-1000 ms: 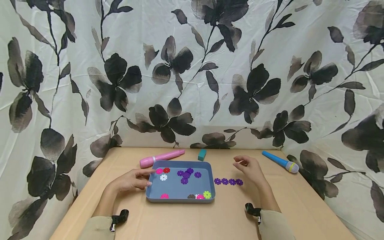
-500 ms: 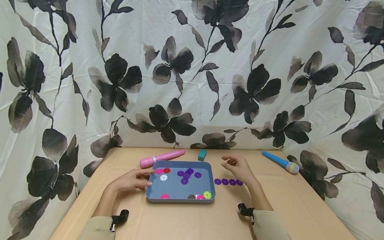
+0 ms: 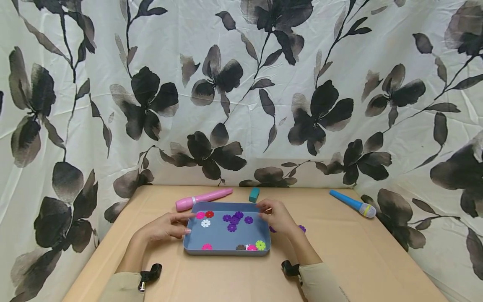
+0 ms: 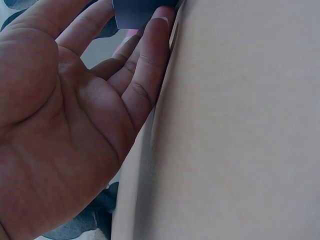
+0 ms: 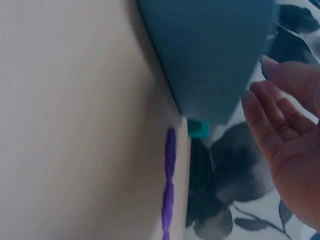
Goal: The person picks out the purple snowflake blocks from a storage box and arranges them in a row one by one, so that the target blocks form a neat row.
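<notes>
A shallow blue-grey tray lies on the table with flower-shaped notched discs in it. Several purple discs cluster toward its back right. My left hand touches the tray's left side, fingers and thumb at the rim; in the left wrist view its fingertips meet the tray's corner. My right hand is over the tray's right rim with loosely bent fingers, nothing showing between them. A row of purple discs stretches right of the tray, mostly hidden by that hand and forearm in the head view.
Pink, red, white, brown and yellow-green discs lie elsewhere in the tray. Behind it are a pink marker-like stick and a teal block. A blue toy microphone lies at the right. Floral cloth hangs behind the table.
My right hand has moved left, from beyond the purple row to the tray's right rim, and its arm now covers part of the row. My left hand has stayed at the tray.
</notes>
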`<state>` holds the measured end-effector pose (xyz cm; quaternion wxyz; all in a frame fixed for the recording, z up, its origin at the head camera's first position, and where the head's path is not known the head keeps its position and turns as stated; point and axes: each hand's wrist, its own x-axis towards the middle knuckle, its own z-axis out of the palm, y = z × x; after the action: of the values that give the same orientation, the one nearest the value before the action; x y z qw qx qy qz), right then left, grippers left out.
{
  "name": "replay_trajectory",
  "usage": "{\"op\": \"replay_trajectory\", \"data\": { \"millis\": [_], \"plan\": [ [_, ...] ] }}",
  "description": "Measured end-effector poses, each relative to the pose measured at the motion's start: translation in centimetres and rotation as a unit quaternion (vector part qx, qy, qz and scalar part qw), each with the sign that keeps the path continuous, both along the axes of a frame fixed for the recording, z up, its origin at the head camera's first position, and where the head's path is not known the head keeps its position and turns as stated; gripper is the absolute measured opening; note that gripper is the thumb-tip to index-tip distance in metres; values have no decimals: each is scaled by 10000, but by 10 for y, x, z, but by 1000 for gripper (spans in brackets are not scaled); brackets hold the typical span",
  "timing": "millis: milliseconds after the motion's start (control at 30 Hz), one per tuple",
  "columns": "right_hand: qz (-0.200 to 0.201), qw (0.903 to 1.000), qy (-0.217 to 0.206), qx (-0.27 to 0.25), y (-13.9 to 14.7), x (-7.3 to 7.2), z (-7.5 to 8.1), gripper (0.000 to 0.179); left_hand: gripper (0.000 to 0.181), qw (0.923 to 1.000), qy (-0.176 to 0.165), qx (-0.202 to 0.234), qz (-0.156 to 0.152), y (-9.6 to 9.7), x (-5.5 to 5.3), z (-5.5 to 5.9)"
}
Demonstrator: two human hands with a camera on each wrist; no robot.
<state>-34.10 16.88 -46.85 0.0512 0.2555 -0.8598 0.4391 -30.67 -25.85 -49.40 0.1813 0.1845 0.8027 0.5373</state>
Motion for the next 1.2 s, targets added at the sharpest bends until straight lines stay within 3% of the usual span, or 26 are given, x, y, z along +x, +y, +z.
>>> {"op": "replay_trajectory", "data": {
  "millis": [200, 400, 533, 667, 767, 1200],
  "plan": [
    [165, 9990, -381, 192, -18, 0, -4, 23, 69, 10000, 13, 11, -27, -1, -1, -1],
    [672, 9958, -458, 421, -28, -4, -12, 29, 68, 10000, 16, -5, -22, -3, -3, -3],
    [684, 9904, -293, 1169, -32, -5, -15, 35, 68, 10000, -7, 23, -20, -3, -3, -3],
    [483, 9756, 36, 2141, -35, -3, -18, 38, 68, 10000, -30, 39, 0, -3, -3, -4],
    [383, 9668, 125, 2522, -37, -1, -19, 35, 68, 10000, -41, 47, 12, -3, -4, -4],
    [409, 9674, 170, 2492, -36, 2, -17, 13, 70, 9999, -19, 91, -96, -1, -2, -1]
  ]
}}
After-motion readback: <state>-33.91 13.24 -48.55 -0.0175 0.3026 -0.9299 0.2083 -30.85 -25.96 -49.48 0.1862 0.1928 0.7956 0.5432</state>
